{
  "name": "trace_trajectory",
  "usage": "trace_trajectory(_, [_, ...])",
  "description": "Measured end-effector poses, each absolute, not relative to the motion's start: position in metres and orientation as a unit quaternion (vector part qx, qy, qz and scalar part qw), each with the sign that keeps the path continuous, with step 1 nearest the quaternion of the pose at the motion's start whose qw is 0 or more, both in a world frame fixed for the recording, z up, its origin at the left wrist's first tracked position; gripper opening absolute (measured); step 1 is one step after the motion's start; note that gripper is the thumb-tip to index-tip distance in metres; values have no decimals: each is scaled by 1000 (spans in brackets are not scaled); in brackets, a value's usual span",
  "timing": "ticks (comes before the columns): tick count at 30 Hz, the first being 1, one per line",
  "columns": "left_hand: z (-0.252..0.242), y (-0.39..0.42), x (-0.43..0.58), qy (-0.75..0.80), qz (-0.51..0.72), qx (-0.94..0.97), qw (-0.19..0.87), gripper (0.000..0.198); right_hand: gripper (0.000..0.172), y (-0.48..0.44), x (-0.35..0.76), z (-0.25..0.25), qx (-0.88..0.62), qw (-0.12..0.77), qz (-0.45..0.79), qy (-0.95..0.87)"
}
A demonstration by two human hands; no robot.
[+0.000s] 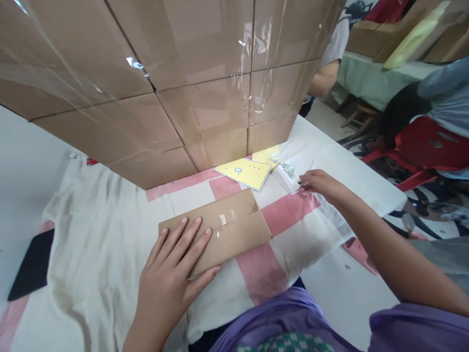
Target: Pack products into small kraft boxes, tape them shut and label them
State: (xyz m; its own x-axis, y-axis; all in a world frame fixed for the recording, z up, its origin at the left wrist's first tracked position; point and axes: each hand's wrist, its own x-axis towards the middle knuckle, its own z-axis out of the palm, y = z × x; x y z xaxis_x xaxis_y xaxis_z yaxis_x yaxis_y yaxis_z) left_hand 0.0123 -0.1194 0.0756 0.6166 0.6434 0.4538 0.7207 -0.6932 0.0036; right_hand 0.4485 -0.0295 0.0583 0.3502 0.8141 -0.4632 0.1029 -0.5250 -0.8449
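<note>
A flat brown cardboard box [238,234] lies in front of me on a pink-and-white checked cloth, with small strips of clear tape on its top. My left hand [174,271] rests on the box's left part, fingers spread flat and thumb along the near edge. At the right, a white tape dispenser [289,178] holds a roll of clear tape [287,169]. My right hand [318,184] reaches to the dispenser's near right end, thumb and fingers pinched at the tape's end there; the strip itself is barely visible. Yellow patterned paper [247,172] lies between box and dispenser.
A tall stack of taped cartons [205,107] stands right behind the box. A small tape roll [274,157] lies by the paper. Far left is a black flat object [32,264]. Beyond the table's right edge are other people, a red chair [436,144] and a green-covered table [370,78].
</note>
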Motion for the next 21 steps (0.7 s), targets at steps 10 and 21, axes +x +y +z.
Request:
trace_trajectory(10, [76, -121, 13, -388, -214, -892, 89, 62, 21, -47, 458, 34, -667, 464, 492, -312])
trace_trajectory(21, [79, -123, 13, -398, -210, -890, 71, 61, 23, -52, 453, 17, -648, 509, 482, -299])
